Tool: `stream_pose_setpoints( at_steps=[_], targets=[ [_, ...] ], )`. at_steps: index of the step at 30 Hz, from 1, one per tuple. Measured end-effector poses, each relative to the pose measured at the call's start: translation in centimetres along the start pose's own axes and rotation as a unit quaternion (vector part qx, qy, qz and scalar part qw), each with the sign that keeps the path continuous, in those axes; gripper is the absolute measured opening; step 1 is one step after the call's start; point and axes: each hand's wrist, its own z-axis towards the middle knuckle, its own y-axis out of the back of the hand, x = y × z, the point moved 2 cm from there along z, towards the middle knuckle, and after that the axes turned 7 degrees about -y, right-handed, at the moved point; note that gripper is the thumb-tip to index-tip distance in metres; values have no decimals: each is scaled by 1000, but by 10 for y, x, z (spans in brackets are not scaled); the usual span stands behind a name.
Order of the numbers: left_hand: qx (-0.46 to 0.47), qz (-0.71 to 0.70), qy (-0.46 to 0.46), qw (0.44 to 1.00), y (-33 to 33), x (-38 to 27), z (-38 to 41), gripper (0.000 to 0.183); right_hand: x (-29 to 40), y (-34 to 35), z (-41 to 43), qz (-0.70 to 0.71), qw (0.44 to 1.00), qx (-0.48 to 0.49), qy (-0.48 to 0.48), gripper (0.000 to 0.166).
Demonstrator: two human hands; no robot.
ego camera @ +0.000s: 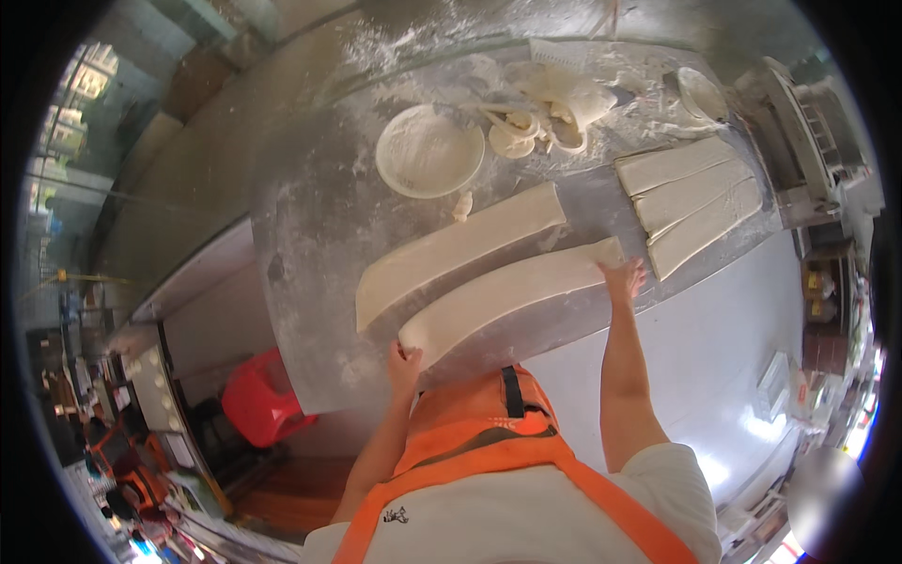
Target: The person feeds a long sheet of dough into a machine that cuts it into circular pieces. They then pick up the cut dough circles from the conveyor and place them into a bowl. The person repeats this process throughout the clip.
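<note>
A long pale strip of dough (507, 292) lies curved across the floured metal worktop (317, 282) before me. My left hand (404, 363) holds its left end at the near corner, the fingers curled in. At the other end, my right hand (626, 277) has its thumb against the near corner of the dough; part of its grip is hidden. Beyond this piece, a second dough strip (458, 247) runs almost parallel, with a narrow gap between the two. Several cut dough strips (690, 197) lie side by side to the right of my right hand.
A round basin of flour (430, 151) stands beyond the strips, near a small dough scrap (463, 206). Farther right are a floury scoop (567, 134) and another bowl (701, 95). A red plastic chair (261, 398) stands left of the worktop. A smooth white surface (705, 338) adjoins its near right edge.
</note>
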Motion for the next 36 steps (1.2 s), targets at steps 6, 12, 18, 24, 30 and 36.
stream_pose_setpoints(
  at_steps=[6,12,18,24,30,36],
  targets=[
    [31,-151,150,977,-14,-17,3,34,-22,-8,41,72,984,150,58,70],
    [-39,-161,127,978,-23,-45,-16,23,36,27,-34,302,796,502,152,30],
    [-52,25,114,992,-5,-81,-56,30,14,-60,-4,30,805,224,548,41],
    [-67,-235,30,969,-28,-121,-103,28,19,-64,-9,167,857,412,261,60],
    [-129,-308,-36,942,22,-136,-200,30,41,10,-142,184,724,559,359,53],
    [-260,-212,-54,941,139,-64,-362,36,38,-21,-231,174,579,538,587,49]
  ],
)
